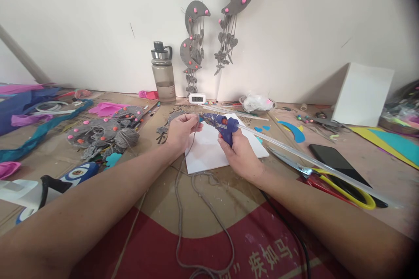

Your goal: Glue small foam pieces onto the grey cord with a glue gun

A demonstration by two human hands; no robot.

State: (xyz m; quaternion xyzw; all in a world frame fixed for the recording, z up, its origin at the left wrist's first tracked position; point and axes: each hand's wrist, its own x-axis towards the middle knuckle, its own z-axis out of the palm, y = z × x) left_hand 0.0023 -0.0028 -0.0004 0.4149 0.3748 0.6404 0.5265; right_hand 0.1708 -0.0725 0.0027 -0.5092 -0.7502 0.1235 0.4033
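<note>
My left hand (182,133) pinches grey yarn (179,200) near its fingertips; whether a small piece is also held there I cannot make out. The yarn hangs down and lies in loose loops on the cardboard. In my right hand (244,154) is a blue hot glue gun (225,127), its nozzle pointing left, close to my left fingertips. A long clear glue stick (281,136) sticks out of its back toward the right. Below both hands lies a white sheet (204,159), partly hidden by them.
Grey crescents with pompoms (94,130) and a yarn ball (127,137) lie left. Large yellow-handled scissors (347,192) and a black phone (337,161) lie right. A water bottle (164,78) and small white clock (197,98) stand at the wall. A black cord (291,226) runs below my right arm.
</note>
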